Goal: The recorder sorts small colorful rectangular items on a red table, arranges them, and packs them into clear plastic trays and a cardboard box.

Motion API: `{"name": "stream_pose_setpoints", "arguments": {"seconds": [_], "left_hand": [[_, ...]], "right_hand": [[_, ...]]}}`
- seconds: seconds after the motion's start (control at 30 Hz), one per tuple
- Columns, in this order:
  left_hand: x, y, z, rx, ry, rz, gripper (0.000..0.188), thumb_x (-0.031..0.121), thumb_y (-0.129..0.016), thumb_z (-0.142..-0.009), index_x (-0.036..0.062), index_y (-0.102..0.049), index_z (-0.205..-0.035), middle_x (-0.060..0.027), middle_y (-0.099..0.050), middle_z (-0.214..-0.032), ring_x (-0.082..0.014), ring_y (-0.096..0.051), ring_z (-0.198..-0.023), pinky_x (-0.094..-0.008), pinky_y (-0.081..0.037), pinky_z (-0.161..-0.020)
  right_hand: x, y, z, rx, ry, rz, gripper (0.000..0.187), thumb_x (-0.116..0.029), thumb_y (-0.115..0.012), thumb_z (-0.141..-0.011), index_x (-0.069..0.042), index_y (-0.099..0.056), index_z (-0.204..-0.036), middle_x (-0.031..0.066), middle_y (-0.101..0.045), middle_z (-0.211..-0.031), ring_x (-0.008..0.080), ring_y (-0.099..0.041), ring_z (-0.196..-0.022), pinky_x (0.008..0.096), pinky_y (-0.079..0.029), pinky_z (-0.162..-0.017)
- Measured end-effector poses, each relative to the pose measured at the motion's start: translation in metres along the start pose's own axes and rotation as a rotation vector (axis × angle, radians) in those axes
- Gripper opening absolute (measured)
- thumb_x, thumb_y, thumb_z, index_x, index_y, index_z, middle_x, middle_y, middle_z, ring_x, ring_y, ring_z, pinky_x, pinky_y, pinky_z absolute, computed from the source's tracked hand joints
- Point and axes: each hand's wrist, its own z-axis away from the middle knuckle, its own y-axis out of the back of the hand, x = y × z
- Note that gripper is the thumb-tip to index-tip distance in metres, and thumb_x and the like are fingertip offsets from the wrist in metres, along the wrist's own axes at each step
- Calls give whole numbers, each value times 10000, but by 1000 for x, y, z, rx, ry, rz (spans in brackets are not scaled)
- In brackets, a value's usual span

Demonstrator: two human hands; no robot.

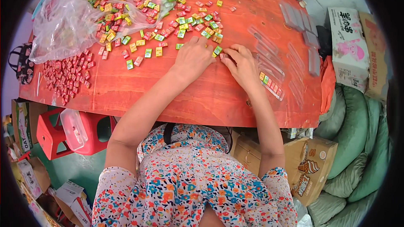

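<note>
My left hand (193, 56) lies palm down on the red wooden table (168, 92), fingers reaching into a spread of small square wrapped candies (185, 23) in red, green and yellow. A green candy (217, 50) sits right at its fingertips. My right hand (240, 63) is beside it, fingers curled over a small red candy (223, 55) at the tips. To the right of that hand lies a narrow clear plastic tray (271, 85) partly filled with a row of candies.
Empty clear trays (269, 54) lie in rows at the right, more stacked (296, 17) at the far right. A clear plastic bag (63, 21) of candies sits far left, with a pile of red candies (65, 75). Cardboard boxes (351, 50), green sacks (357, 143) and red stools (54, 132) surround the table.
</note>
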Motion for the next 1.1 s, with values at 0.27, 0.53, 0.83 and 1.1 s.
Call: {"name": "stream_pose_setpoints", "arguments": {"seconds": [0.27, 0.53, 0.83, 1.1], "left_hand": [[11, 4, 22, 67, 37, 209, 140, 57, -623, -801, -9, -666, -917, -176, -593, -994, -337, -621, -946, -439, -550, -796], [8, 25, 39, -185, 82, 391, 400, 33, -655, -796, 3, -613, -1193, -169, -606, -1101, -368, -622, -995, -446, -532, -842], [15, 14, 46, 11, -117, 312, 281, 105, -668, -846, 37, -657, -1118, -133, -606, -998, -321, -637, -938, -433, -540, -775], [21, 18, 53, -69, 64, 349, 146, 138, -670, -866, 37, -654, -970, -131, -566, -916, -339, -616, -855, -453, -518, -723]], "right_hand": [[-4, 4, 13, -7, 34, -81, 190, -75, -693, -842, -35, -718, -1027, 106, -651, -1066, 305, -621, -998, 403, -520, -843], [-4, 11, 16, -104, 51, -231, 286, 24, -633, -856, -17, -670, -1136, 121, -658, -1102, 293, -628, -1007, 379, -511, -868], [9, 23, 24, -148, 6, -184, 294, -79, -699, -842, -14, -658, -1126, 141, -639, -1075, 332, -632, -993, 408, -521, -839], [10, 28, 33, -167, 85, -127, 290, -166, -730, -851, -20, -627, -1079, 133, -631, -1036, 328, -652, -903, 407, -535, -767]]}}
